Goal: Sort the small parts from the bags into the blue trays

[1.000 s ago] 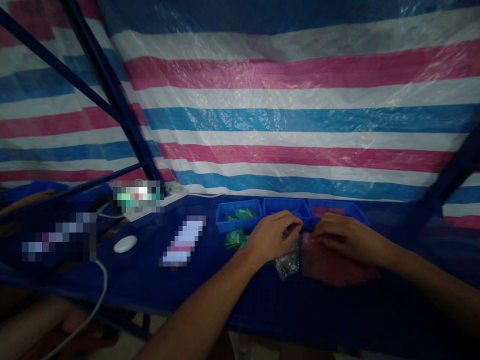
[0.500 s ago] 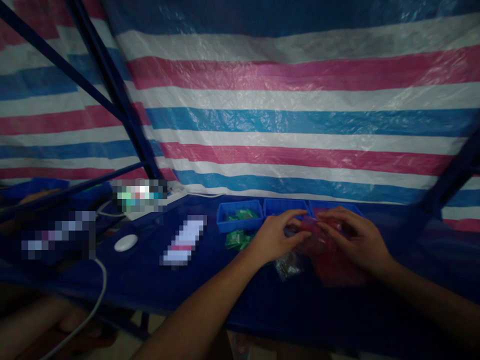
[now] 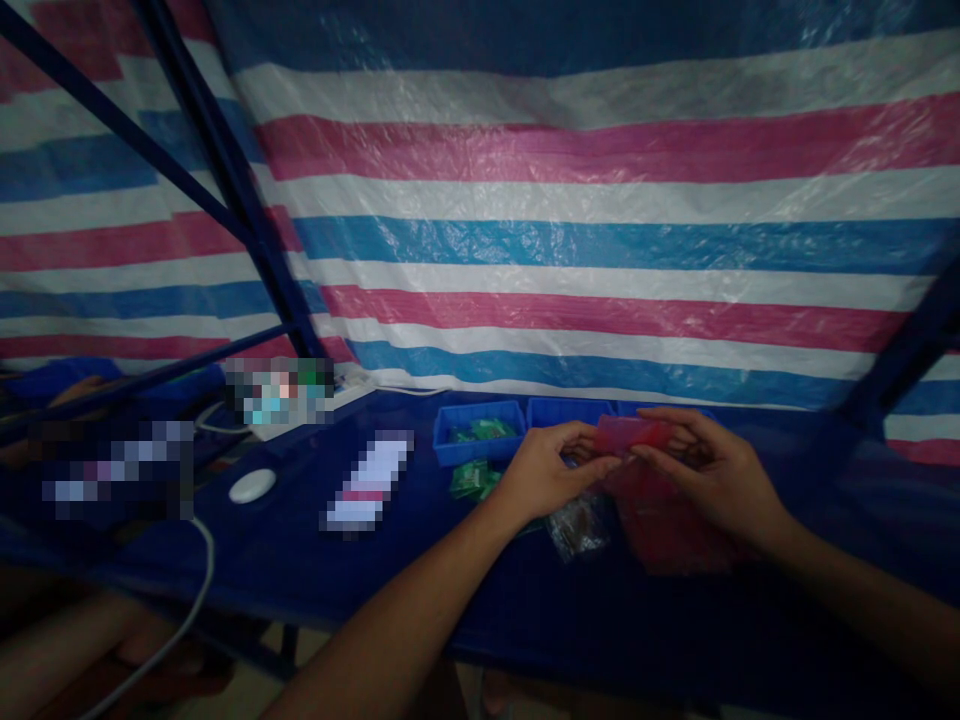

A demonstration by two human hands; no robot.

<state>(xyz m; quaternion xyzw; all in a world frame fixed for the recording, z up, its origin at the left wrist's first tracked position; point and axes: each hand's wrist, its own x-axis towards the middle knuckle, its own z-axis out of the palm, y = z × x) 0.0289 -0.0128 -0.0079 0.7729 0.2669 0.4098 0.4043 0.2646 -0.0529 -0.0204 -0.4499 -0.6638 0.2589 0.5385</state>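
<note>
Between my two hands is a small red translucent plastic bag (image 3: pixel 628 436), pinched along its near edge. My left hand (image 3: pixel 551 465) holds its left side between thumb and fingers. On the other side, my right hand (image 3: pixel 709 465) grips it with the thumb in front and the fingers behind. Under the right hand, more red plastic bags (image 3: pixel 667 530) lie on the blue table (image 3: pixel 570 610). A clear packet (image 3: pixel 579 528) with contents I cannot make out rests below my left hand. Green packets (image 3: pixel 471 480) lie left of that hand.
Behind my hands stand blue bins, one with green packets (image 3: pixel 480 430) inside, another blue bin (image 3: pixel 570 413) beside it. To the left are a blurred-out phone-like slab (image 3: pixel 369 482), a white oval object (image 3: pixel 253 486), a power strip (image 3: pixel 352 392) and a white cable (image 3: pixel 206 570). Another person's arm (image 3: pixel 75 630) shows lower left.
The red bag between my hands has been raised and spread flatter, so more of its face shows. My fingers have shifted their hold along it. The clear packet is less covered.
</note>
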